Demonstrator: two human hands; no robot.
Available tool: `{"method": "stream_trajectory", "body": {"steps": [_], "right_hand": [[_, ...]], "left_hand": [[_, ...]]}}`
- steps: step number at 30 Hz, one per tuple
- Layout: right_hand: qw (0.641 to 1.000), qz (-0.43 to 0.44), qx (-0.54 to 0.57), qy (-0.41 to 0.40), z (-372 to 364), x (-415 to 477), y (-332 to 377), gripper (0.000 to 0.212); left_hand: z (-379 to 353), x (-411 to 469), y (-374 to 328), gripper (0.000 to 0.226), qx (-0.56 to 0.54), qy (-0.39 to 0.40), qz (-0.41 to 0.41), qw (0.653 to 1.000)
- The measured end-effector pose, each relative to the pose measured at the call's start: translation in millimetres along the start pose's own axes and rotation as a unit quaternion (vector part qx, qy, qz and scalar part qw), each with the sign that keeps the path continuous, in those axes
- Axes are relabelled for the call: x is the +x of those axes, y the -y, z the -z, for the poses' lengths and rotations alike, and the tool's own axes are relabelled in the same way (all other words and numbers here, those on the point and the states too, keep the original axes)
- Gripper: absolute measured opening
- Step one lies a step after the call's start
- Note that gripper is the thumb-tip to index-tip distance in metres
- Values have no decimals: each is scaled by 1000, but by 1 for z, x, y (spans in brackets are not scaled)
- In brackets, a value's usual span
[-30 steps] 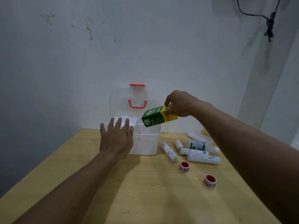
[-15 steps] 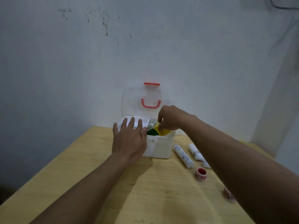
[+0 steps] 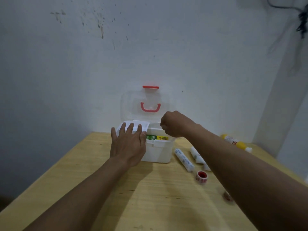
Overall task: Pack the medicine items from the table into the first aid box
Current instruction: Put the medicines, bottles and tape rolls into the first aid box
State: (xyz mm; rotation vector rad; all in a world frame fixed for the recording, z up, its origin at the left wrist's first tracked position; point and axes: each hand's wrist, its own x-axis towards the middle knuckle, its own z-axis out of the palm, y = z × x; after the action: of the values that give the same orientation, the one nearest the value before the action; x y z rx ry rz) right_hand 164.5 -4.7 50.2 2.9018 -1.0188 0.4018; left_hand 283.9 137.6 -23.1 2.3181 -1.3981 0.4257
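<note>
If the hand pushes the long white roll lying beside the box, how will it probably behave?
The white roll is a cylinder lying on its side on the table, so it would likely roll if pushed sideways. It looks like wrapped bandage, so it is probably light and slightly soft.

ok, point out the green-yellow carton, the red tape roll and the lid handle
green-yellow carton [image 3: 157, 137]: head view, on its top face, inside the first aid box.
red tape roll [image 3: 201, 176]: head view, on its red core.
lid handle [image 3: 150, 108]: head view, on the bottom curve of the red handle.
</note>
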Motion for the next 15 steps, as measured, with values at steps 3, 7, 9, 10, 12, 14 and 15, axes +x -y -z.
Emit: {"method": "stream_trajectory", "body": {"steps": [3, 7, 9, 10, 12, 14, 15], "right_hand": [[1000, -7, 19, -18, 15, -14, -10, 28], [997, -57, 47, -25, 32, -32, -37, 38], [994, -92, 55, -11, 35, -43, -53, 42], [993, -106, 53, -2, 36, -49, -61, 43], [991, -129, 45, 11, 34, -60, -77, 44], [987, -152, 35, 25, 28, -69, -94, 43], [986, -162, 28, 35, 23, -73, -102, 43]], "left_hand": [[3, -1, -3, 58, 15, -11, -7, 1000], [2, -5, -15, 59, 9, -26, -22, 999], [-2, -9, -18, 60, 25, -26, -22, 999], [-4, -10, -19, 61, 30, -29, -22, 999], [-5, -11, -18, 64, 32, -35, -23, 999], [-6, -10, -17, 67, 32, -40, -27, 998], [-7, -10, -17, 67, 34, -43, -29, 998]]}}
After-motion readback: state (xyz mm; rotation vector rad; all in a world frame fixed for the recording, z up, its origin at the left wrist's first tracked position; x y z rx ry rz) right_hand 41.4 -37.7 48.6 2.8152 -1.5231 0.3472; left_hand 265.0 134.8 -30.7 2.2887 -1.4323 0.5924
